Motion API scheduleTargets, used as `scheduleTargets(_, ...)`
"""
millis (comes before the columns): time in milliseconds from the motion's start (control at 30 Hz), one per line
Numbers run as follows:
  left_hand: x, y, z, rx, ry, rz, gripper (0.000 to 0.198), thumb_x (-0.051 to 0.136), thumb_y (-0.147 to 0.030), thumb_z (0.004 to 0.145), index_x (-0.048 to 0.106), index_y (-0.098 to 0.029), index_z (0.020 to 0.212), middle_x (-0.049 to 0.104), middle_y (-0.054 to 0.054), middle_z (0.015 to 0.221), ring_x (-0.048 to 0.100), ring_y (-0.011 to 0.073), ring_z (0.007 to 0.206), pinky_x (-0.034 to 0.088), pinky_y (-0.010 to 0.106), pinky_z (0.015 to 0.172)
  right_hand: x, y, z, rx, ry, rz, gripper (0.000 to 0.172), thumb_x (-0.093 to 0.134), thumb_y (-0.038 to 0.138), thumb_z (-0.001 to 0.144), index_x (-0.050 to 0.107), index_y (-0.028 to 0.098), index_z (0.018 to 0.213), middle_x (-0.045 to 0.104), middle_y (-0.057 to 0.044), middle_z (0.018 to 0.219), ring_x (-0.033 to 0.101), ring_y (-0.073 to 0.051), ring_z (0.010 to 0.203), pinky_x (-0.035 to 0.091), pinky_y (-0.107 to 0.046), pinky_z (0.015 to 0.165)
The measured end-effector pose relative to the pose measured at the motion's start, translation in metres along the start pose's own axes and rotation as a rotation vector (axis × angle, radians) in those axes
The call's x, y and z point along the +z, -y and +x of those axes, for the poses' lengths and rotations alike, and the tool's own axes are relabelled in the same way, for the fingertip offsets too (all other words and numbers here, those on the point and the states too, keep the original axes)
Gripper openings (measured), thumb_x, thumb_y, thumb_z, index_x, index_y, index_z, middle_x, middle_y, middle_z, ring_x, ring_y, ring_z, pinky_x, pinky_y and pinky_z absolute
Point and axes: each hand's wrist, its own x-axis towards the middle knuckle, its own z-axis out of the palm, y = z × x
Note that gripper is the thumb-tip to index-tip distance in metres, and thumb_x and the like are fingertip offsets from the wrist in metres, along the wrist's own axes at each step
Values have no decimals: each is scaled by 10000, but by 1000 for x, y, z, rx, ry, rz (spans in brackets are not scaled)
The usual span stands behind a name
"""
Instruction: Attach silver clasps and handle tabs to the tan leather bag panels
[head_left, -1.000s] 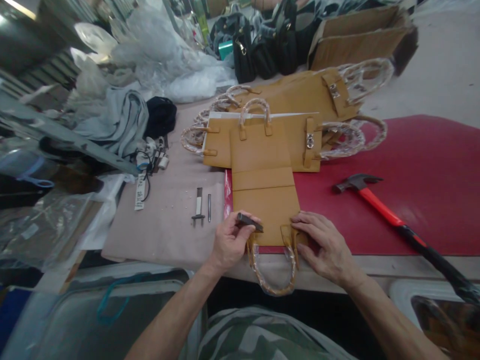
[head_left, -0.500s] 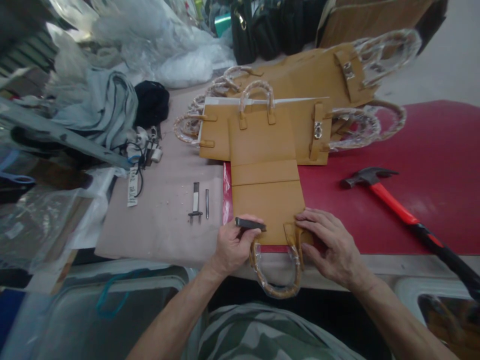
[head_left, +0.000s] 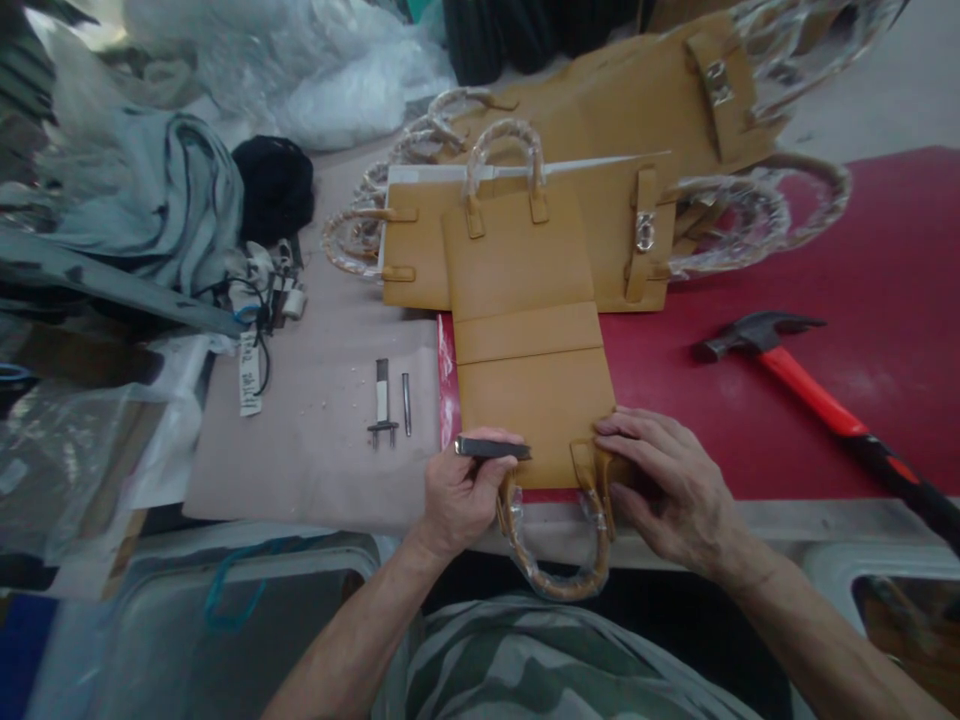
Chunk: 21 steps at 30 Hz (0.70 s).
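Observation:
A short dark metal bar (head_left: 491,449), shiny at its left end, lies in the pinch of my left hand (head_left: 463,500). Its right tip rests by the lower left of a tan leather bag piece (head_left: 529,395), near one foot of the handle. My right hand (head_left: 675,490) grips the lower right edge of that piece, thumb below and fingers on top. Between my hands a plastic-wrapped handle (head_left: 566,588) hangs over the table edge toward me. The piece lies flat, with a second wrapped handle (head_left: 504,130) at its far end.
A red-handled claw hammer (head_left: 814,395) lies on the red mat (head_left: 885,300) at right. Left of the piece are a pronged punch (head_left: 382,400) and a thin metal rod (head_left: 406,405). More tan bags (head_left: 622,100) are stacked behind; clear plastic (head_left: 322,80) fills the back left.
The view has shifted a little, so the background sits differently in the frame. The dark bar lies more level in my left hand. Both hands keep their hold in nearly the same places.

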Motion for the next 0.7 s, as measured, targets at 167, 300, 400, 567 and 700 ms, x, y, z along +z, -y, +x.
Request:
scheduleTargets(167,0,-1,2,47,31,-5,125,658,-169,926,696,-185,1043,770,62,1023,756,199,962,632,330,901,0,-1,0,3,-5,-3,354,614,232,857,597,198,1209,669,-129,1235,605,-308,1189,494,-519,1010)
scheduleTargets(300,2,-1,4,104,38,-21,163,662,-126,914,676,-187,1065,768,54,1012,758,192,951,634,324,879,1,-2,0,-10,-1,-7,344,612,235,864,593,170,1201,664,-146,1230,604,-308,1176,493,-519,1005)
scheduleTargets(400,3,-1,5,143,47,0,164,658,-114,913,662,-186,1060,763,61,1000,757,192,952,631,329,884,0,-2,-2,-9,1,-13,336,607,248,877,590,165,1202,661,-150,1232,593,-313,1188,490,-520,1007)
scheduleTargets(567,4,-6,10,232,67,99,133,627,-109,920,653,-169,1036,755,73,973,748,181,944,619,310,881,0,-1,-2,-7,-4,-15,336,597,253,881,582,183,1210,659,-140,1233,594,-313,1180,496,-526,997)
scheduleTargets(700,6,-9,13,257,87,201,106,598,-124,929,663,-159,1006,749,72,950,739,170,921,605,278,858,1,-2,-2,2,10,-9,335,608,267,880,586,184,1204,656,-141,1241,592,-320,1185,485,-536,1008)
